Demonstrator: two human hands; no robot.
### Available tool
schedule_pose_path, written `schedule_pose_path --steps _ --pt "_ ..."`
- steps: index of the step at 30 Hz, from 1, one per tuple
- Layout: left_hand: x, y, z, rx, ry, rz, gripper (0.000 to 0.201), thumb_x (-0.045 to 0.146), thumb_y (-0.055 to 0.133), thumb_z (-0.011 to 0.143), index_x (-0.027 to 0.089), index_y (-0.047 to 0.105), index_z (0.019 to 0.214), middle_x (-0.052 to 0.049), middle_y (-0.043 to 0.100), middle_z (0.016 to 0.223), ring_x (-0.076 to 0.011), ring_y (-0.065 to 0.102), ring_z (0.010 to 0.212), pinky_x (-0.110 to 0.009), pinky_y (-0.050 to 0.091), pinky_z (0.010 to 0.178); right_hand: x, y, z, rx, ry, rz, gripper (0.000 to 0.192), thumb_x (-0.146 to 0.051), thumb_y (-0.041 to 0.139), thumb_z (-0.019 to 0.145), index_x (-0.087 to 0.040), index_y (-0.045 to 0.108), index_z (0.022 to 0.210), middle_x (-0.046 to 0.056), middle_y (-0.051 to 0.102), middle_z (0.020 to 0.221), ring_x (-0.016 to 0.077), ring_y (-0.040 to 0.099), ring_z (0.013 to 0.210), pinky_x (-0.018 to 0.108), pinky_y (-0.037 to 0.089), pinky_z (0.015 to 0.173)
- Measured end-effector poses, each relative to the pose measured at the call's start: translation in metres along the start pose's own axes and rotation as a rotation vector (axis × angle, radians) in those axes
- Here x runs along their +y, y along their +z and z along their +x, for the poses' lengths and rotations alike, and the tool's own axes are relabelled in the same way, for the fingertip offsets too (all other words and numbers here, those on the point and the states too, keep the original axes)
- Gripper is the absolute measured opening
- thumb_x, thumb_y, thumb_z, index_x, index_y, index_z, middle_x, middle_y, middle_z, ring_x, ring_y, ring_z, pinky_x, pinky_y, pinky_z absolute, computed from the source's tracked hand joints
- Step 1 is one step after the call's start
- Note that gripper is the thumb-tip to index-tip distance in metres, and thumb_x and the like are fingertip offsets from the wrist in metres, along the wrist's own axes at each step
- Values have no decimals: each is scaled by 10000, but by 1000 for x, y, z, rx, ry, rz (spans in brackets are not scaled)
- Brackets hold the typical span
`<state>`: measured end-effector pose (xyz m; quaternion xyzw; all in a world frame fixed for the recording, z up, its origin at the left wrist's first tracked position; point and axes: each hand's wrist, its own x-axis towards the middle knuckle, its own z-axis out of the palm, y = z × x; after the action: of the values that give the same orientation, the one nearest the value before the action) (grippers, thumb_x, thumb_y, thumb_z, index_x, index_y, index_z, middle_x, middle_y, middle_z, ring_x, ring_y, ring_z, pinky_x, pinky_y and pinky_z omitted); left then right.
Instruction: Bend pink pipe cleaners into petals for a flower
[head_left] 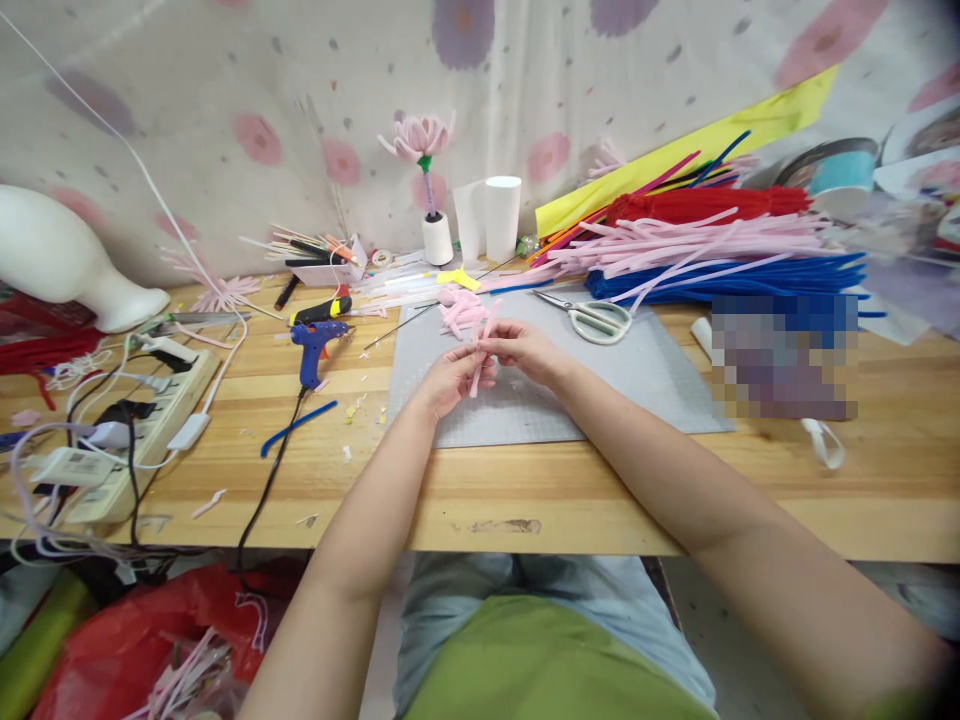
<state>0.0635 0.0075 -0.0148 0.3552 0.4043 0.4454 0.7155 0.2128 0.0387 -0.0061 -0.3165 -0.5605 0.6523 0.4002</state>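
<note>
Both hands meet over a grey cutting mat (645, 385) on the wooden table. My left hand (452, 378) and my right hand (523, 349) pinch the same short pink pipe cleaner piece (480, 363), which hangs slanted between the fingers. Just beyond the hands lies a small heap of cut pink pipe cleaner pieces (459, 310) on the mat's far edge. White-handled scissors (592, 318) rest on the mat to the right of my right hand.
A blue glue gun (313, 345) lies left of the mat, its black cord running off the table edge. A power strip (135, 430) with plugs sits far left. Bundles of pink, blue and red pipe cleaners (712, 250) lie at the back right. A pink flower (418, 140) stands in a white holder.
</note>
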Motion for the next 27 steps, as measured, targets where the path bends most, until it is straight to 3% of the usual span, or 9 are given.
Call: schedule_pose_path --steps 3,7,13,17,22,27 --pt "-2 0 1 3 23 45 192 256 718 669 132 644 796 -13 648 662 -96 606 573 -246 513 594 -2 0 1 -13 25 -88 288 -352 722 571 -138 604 723 -27 529 574 61 410 507 217 217 448" --pt "-1 -1 3 -20 23 54 129 199 699 689 120 657 781 -36 670 708 -99 629 628 -260 513 704 0 -1 3 113 41 -82 293 -374 725 562 -145 549 615 -37 481 514 48 359 461 226 212 435" --pt "2 -8 3 -111 -25 80 170 192 701 675 128 684 832 -64 682 781 -126 637 700 -289 499 737 5 -2 6 161 19 -83 294 -371 730 573 -150 555 655 -17 523 571 62 416 490 221 268 428" --pt "0 -7 5 -29 96 260 159 202 705 635 143 693 782 -28 668 737 -94 577 606 -233 460 617 3 -2 6 160 30 -96 289 -362 739 566 -153 557 646 5 575 617 90 496 548 219 350 457" --pt "-1 -4 7 148 353 602 113 111 676 587 155 679 691 13 624 614 -76 503 542 -190 385 560 1 -1 6 220 14 -159 251 -336 738 555 -157 574 622 3 583 594 85 480 526 227 381 481" --pt "0 -9 7 120 423 840 129 144 644 628 180 685 745 1 642 645 -97 511 551 -200 378 562 3 -1 9 251 -37 -198 236 -329 729 558 -162 567 601 0 570 566 84 464 504 240 378 494"
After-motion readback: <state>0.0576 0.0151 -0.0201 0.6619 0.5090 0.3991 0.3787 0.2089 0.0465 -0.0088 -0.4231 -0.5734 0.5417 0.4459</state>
